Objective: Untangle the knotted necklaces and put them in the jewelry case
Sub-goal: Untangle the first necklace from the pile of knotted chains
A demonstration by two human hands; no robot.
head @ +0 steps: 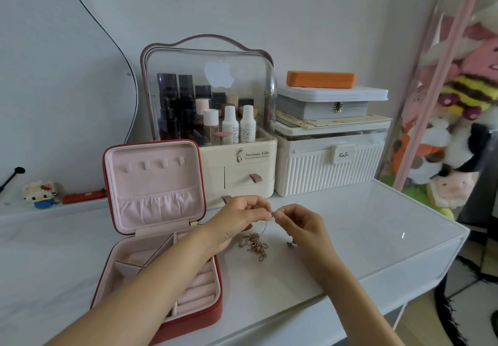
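A tangle of gold necklaces (255,246) lies on the white table, with one thin chain rising from it. My left hand (237,217) and my right hand (299,223) both pinch that chain just above the pile, fingertips almost touching. A small loose piece (291,243) lies under my right hand. The red jewelry case (161,238) stands open on the left, its pink lid upright and its tray compartments showing; my left forearm crosses over the tray.
Behind the hands stand a cream cosmetics organiser (237,141) with bottles and a white ribbed storage box (328,162) stacked with flat boxes. A toy figure (40,190) and a red object sit far left. Plush toys (458,130) fill the right. The table edge runs close at right.
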